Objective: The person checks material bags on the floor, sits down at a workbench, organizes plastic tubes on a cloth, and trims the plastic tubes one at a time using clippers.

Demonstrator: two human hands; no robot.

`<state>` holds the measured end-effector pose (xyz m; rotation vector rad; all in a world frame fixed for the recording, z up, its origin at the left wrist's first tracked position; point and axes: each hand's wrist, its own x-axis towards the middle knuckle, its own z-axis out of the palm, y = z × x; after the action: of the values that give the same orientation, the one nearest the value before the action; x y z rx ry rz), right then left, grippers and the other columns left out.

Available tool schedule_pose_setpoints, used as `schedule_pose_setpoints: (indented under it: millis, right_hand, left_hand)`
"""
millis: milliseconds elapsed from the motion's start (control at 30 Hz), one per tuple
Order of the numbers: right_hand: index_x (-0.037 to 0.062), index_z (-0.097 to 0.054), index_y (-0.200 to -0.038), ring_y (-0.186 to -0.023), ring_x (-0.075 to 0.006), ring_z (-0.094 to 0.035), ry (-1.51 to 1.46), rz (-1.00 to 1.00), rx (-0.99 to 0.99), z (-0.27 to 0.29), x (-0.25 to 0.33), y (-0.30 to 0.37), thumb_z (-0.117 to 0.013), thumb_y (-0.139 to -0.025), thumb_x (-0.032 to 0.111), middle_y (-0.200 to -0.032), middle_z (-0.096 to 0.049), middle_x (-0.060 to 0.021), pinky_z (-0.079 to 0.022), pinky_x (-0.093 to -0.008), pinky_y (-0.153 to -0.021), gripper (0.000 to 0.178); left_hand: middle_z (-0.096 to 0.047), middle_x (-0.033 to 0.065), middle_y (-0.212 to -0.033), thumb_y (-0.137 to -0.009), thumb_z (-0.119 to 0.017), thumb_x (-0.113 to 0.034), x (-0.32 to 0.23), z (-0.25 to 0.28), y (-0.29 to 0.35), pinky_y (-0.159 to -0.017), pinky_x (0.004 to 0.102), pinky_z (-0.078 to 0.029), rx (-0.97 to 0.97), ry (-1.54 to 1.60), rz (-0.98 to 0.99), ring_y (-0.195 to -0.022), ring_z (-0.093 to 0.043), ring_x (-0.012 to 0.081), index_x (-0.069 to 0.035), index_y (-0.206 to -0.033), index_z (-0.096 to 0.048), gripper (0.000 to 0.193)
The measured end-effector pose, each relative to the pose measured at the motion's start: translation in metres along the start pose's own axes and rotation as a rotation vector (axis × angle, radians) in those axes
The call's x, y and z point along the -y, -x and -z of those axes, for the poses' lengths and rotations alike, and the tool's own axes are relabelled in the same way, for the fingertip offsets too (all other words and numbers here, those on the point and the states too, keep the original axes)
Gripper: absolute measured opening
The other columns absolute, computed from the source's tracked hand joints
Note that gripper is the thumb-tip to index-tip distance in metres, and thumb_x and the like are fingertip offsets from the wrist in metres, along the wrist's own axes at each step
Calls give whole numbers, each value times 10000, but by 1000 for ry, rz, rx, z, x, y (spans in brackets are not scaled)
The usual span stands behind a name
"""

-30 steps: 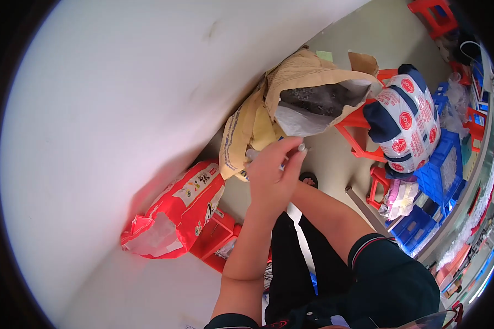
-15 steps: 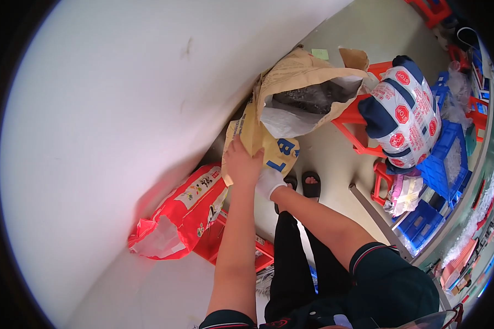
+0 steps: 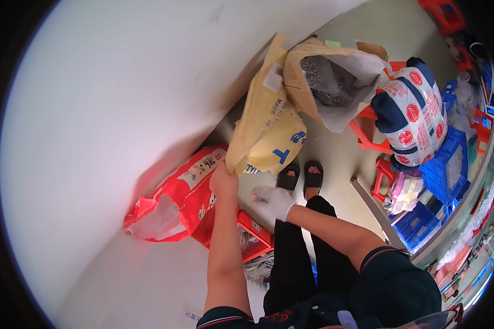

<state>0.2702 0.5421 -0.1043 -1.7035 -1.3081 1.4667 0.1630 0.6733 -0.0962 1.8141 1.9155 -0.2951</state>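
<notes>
A yellow-tan paper sack (image 3: 274,129) with blue print leans against the white wall. My bare left hand (image 3: 224,182) is closed on its near lower edge. Lower and to the right, my right hand (image 3: 274,203) in a white glove is clear of the sack, its fingers loosely apart with nothing seen in them. Behind the yellow sack stands a brown paper sack (image 3: 300,82), its mouth wide and lined with white plastic. Dark grey contents (image 3: 329,82) show inside it. Just left of my left hand lies a red bag (image 3: 175,205) with an open mouth.
A dark blue bundle wrapped in printed tape (image 3: 411,115) rests on a red stool (image 3: 368,134) at the right. Blue crates (image 3: 447,164) stand beyond it, beside a long workbench (image 3: 480,192). A red crate (image 3: 257,244) sits below the red bag. The wall (image 3: 110,109) bounds the left.
The yellow sack has swung more upright, with more of its printed side showing. My right hand has come off it and moved down. My left hand has shifted down and left, still gripping it.
</notes>
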Motion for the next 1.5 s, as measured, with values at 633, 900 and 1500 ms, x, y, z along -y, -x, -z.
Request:
schedule_pose_setpoints:
  millis: [633, 900, 1500]
  right_hand:
    - [-34, -624, -958, -583, -203, -639, -219, -615, -149, 96, 13, 29, -603, -827, 252, -722, -643, -125, -511, -326, -553, 315]
    - [-73, -604, -904, -517, -175, -607, -250, -739, -60, 99, -10, 87, -599, -854, 213, -676, -626, -104, -505, -291, -486, 291]
    - [-48, -588, -832, -462, -183, -594, -293, -778, -169, 142, -49, 174, -626, -836, 202, -621, -617, -117, -492, -275, -434, 252]
  left_hand:
    - [-577, 145, -1041, -696, -742, -278, 32, 7, 90, -862, 397, -425, 268, 480, -211, -997, -529, 299, -83, -1196, -536, 575]
    - [-434, 138, -1278, -698, -744, -264, 15, 20, 32, -936, 439, -383, -495, -198, -220, -1187, -407, 344, -128, -1363, -376, 772]
    - [-643, 194, -834, -767, -539, -96, 32, -47, 142, -697, 478, -484, -79, 486, 92, -804, -621, 391, -216, -1134, -568, 387]
